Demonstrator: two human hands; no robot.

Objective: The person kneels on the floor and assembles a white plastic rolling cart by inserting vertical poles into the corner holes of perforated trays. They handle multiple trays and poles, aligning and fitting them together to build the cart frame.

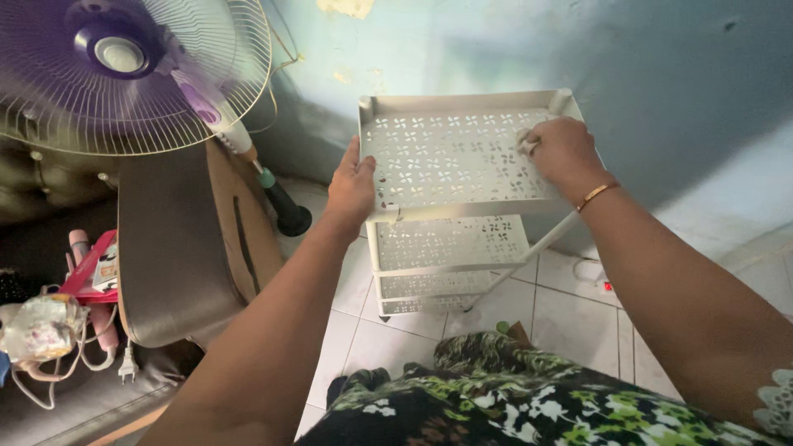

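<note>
**Both hands on the top shelf of the white rack**

The pale blue wall fills the back of your view, and the white tiled floor runs beneath it. At your left stands a brown padded chair, with a purple-hubbed standing fan leaning over it.

Straight ahead of you is the white tiered rack, set on the floor against the wall. Its top shelf is a perforated tray with a raised rim, and two more shelves show below it.

Your left hand grips the near left edge of the top shelf, thumb on the upper face and fingers wrapped under the rim. Your right hand is curled narrow at the far right corner, pressing a small pale wad onto the shelf surface; whether it is cloth or paper, you cannot tell. A gold bracelet circles that wrist.

At the far left lies a clutter of cords, a white plug and a pink item.
</note>
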